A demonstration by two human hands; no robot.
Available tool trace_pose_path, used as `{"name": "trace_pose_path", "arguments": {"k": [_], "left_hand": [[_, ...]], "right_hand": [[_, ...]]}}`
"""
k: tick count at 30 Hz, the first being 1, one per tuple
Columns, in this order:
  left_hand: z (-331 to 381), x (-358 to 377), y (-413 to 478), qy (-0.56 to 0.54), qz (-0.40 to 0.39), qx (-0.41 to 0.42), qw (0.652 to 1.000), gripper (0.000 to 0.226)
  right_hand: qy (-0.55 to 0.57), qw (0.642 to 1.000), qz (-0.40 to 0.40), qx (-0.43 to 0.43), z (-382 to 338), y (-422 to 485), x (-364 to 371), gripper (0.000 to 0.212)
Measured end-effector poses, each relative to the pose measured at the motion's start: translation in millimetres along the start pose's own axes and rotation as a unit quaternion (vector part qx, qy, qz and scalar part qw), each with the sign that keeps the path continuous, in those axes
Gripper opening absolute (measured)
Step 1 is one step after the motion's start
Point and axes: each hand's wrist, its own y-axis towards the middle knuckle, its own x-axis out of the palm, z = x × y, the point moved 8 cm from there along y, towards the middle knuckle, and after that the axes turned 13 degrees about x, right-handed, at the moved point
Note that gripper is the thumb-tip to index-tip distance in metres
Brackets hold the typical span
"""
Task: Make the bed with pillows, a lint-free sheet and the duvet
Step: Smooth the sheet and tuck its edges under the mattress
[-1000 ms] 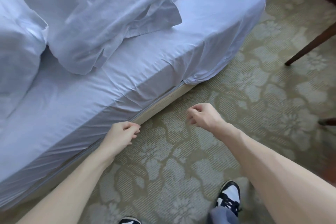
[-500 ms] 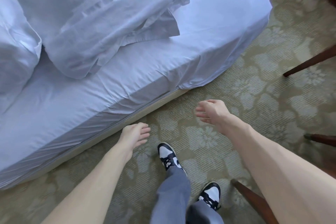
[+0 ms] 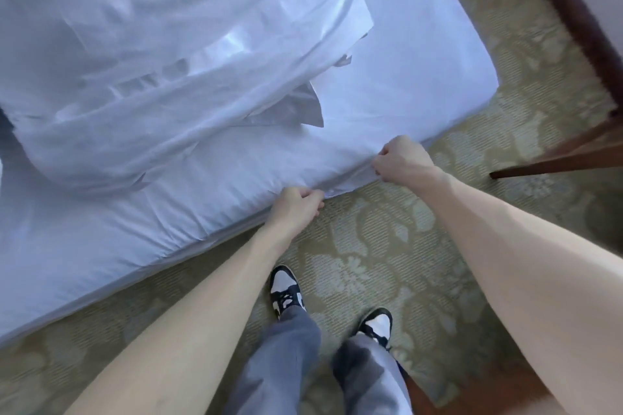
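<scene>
One duvet: white and crumpled, heaped at left on top of the sheet.
Sheet: white, stretched over the mattress, its hem gathered along the near side.
Left hand: fingers curled, pinching the sheet's hem.
Shoes: black-and-white trainers below grey trousers, on the patterned green carpet.
Right hand: fingers curled tight round a fold of the hem, near the left hand, towards the corner.
Chair leg: dark wood, on the carpet at far right.
</scene>
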Motion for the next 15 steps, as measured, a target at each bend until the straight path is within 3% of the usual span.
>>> {"name": "trace_pose_path", "arguments": {"k": [4,10,13,15], "left_hand": [[-4.6,41.7,7.7,-0.085,-0.006,-0.056,0.995,0.034],[9.6,82.2,26.8,-0.24,0.063,-0.084,0.965,0.059],[26.3,101.2,32.5,-0.302,0.128,-0.136,0.935,0.056],[34.4,111.4,35.2,-0.336,0.196,-0.166,0.906,0.053]], "right_hand": [[0.001,0.998,-0.034,0.057,51.0,33.0,3.1,0.03],[0.082,0.986,0.086,0.115,81.6,85.5,-63.0,0.045],[0.198,0.976,0.01,0.093,93.4,112.2,-85.9,0.052],[0.299,0.949,-0.025,0.097,100.3,120.3,-97.0,0.055]]}}
